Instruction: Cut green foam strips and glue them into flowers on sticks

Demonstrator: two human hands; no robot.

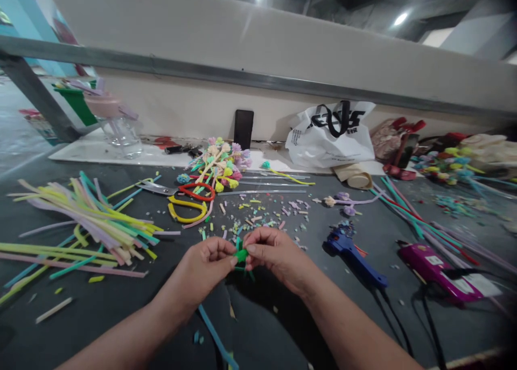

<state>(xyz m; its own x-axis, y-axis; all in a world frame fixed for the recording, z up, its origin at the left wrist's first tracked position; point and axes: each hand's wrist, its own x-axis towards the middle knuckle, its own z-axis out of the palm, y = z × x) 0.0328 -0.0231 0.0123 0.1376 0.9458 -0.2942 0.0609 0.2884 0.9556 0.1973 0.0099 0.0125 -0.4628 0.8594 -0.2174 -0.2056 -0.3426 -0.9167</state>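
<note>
Hands at work over a dark desk (121, 327), viewed from above. Left hand (204, 265) and right hand (271, 254) meet at near centre, both pinching by the fingertips one small green piece (241, 256), which is held just above the desk between them. A blue strip (214, 332) lies on the desk near the left wrist. Just beyond the hands is a scatter of coloured scraps (258, 214). Farther off lie a bunch of pastel flowers (220, 165) and, to its near left, scissors (161, 188) with red and yellow handles. Left: a loose pile of coloured strips (89, 219). Right: a blue glue gun (353, 254) and, farther right, a pink glue gun (434, 267), both lying on the desk. Far edge: a black phone (243, 128) propped upright, with a white bag (331, 135) to its right.
</note>
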